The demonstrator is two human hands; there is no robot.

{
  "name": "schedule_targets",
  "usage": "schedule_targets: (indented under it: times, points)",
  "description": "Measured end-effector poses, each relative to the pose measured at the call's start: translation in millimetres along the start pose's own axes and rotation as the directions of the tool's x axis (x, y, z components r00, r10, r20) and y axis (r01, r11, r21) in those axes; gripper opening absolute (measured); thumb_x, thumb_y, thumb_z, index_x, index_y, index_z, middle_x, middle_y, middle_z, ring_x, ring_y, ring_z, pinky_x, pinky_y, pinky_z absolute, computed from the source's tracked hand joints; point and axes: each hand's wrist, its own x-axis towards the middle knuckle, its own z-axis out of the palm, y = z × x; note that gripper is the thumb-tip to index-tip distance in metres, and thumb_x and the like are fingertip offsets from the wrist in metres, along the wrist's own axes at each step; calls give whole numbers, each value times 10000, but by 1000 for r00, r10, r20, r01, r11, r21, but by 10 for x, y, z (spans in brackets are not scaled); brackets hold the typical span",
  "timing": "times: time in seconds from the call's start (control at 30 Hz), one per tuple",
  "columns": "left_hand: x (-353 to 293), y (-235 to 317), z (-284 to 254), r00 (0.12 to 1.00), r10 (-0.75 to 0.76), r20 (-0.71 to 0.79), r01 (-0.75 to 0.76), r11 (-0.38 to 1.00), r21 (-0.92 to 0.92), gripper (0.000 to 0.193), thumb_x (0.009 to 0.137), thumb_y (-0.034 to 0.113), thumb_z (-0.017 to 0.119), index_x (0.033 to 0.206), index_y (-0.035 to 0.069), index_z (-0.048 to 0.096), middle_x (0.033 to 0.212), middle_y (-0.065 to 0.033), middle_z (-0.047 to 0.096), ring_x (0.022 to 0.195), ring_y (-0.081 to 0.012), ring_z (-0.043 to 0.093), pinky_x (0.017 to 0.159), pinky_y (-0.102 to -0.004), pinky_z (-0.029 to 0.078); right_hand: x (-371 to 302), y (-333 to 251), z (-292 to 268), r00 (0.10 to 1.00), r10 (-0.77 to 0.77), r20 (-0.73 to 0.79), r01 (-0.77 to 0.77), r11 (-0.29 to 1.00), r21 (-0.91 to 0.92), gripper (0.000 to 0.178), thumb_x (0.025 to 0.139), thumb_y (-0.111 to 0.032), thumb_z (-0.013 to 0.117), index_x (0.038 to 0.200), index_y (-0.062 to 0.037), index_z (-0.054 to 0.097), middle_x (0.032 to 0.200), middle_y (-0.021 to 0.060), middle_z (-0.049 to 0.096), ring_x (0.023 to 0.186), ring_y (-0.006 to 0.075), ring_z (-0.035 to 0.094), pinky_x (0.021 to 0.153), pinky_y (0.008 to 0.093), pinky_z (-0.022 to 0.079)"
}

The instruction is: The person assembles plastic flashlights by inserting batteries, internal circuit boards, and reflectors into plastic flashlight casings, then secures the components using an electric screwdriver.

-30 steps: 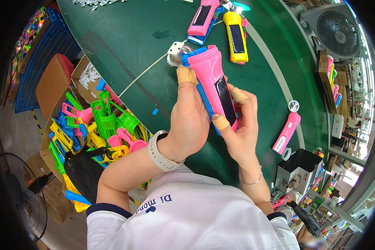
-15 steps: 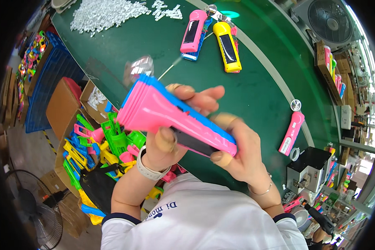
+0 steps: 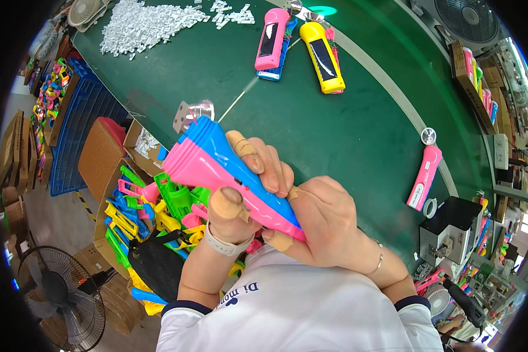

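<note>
A flashlight housing (image 3: 217,170) of two long halves, one pink and one blue, is held tilted in front of me. My left hand (image 3: 246,188) grips its middle, thumb on the pink half and fingers around the blue one. My right hand (image 3: 325,220) is closed around the narrow end, its thumb pressed on the pink side. Bands of tan tape wrap several fingertips. Beside the wide ribbed end sits a clear shiny reflector (image 3: 204,110) with a small metal plate. How the reflector is attached is hard to see.
On the green table (image 3: 358,141) lie a pink flashlight (image 3: 270,41), a yellow flashlight (image 3: 321,56) and a pile of small white pieces (image 3: 149,26). Another pink flashlight (image 3: 425,176) lies right, near a metal box (image 3: 452,229). A carton of coloured plastic parts (image 3: 117,252) stands left.
The flashlight housing has turned in my hands, showing more of its blue half. My right hand has come in and down, wrapping further over the narrow end. My left fingers have closed onto the housing.
</note>
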Motion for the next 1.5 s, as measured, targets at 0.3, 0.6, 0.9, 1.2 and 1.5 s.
schedule_targets:
  times: [0.3, 0.6, 0.9, 1.2, 1.5]
  points:
    - [8, 132, -103, 979, -58, -196, 104, 967, 231, 458, 795, 400, 703, 1031, 84, 469, 775, -71, 570, 706, -181, 581, 816, -385, 474, 65, 153, 135, 993, 89, 74, -88, 996, -10, 290, 725, -242, 735, 842, -21, 589, 677, 85, 530, 565, 245, 508, 522, 347, 400]
    - [-86, 236, -255, 996, -81, 25, 77, 987, 140, 397, 851, 358, 628, 1060, 55, 477, 710, -57, 576, 652, -183, 580, 828, -380, 468, 65, 189, 351, 988, 0, 152, -23, 989, 145, 236, 748, -187, 704, 875, -17, 599, 758, 119, 587, 618, 282, 539, 597, 327, 434]
    - [26, 414, -323, 965, -142, -222, 137, 990, -38, 598, 916, 554, 428, 1238, 51, 431, 895, -46, 566, 893, -218, 612, 914, -415, 479, 321, 225, 432, 679, 329, 657, -734, 267, 625, 477, 994, -408, 345, 1037, -3, 593, 835, 97, 661, 733, 223, 636, 666, 346, 492]
    - [52, 450, -376, 935, 38, -354, -30, 999, 29, 390, 920, 303, 568, 1181, 45, 438, 997, -91, 592, 1065, -219, 568, 917, -365, 478, 676, 78, 479, 922, 124, 366, -22, 962, -271, 422, 824, -363, 619, 925, 32, 510, 555, 123, 572, 496, 287, 605, 469, 381, 485]
    - [6, 846, -941, 905, 30, -424, -85, 990, -112, 336, 943, 305, 519, 1177, 67, 477, 968, -68, 612, 857, -182, 632, 821, -445, 531, 1848, 833, 821, 898, 34, 439, 78, 969, -234, 251, 864, -298, 568, 831, -63, 651, 703, 121, 641, 669, 321, 625, 602, 400, 492]
